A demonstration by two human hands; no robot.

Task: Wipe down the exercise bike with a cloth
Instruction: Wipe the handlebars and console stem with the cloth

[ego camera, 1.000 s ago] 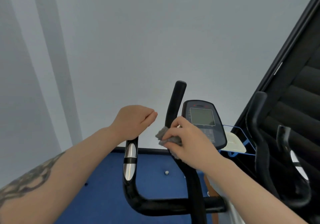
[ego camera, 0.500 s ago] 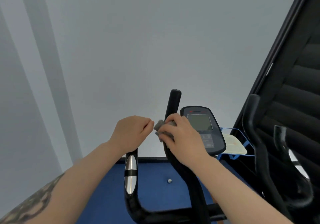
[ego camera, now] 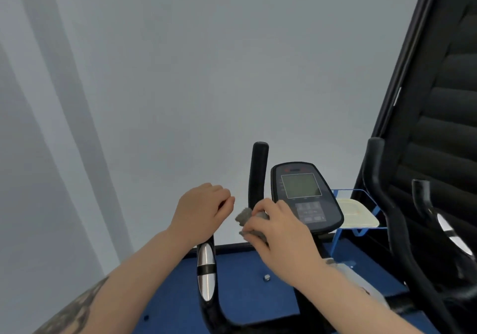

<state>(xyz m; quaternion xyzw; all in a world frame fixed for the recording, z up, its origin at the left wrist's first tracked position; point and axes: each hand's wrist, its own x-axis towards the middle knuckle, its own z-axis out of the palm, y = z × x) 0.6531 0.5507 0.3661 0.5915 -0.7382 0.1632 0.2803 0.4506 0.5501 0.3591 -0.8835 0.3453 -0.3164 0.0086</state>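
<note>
The step in hand looks like wiping the right handlebar post (ego camera: 259, 168) of the exercise bike (ego camera: 214, 305). The right hand (ego camera: 277, 233) has its fingers curled around a small grey cloth (ego camera: 244, 217), pressing it against the post just left of the console (ego camera: 305, 197). The left hand (ego camera: 202, 211) is closed in a fist over the top of the left handlebar (ego camera: 205, 274), seemingly to steady the bike.

The post's long axis runs near to far in the scene, rising almost upright and leaning slightly right at its free end. The black length above the cloth is still uncovered, so the next move probably calls for sliding the wrapped cloth along that axis toward the tip, keeping the grip snug. The console face tilts back toward the person and likely needs a flat pass afterwards.
</note>
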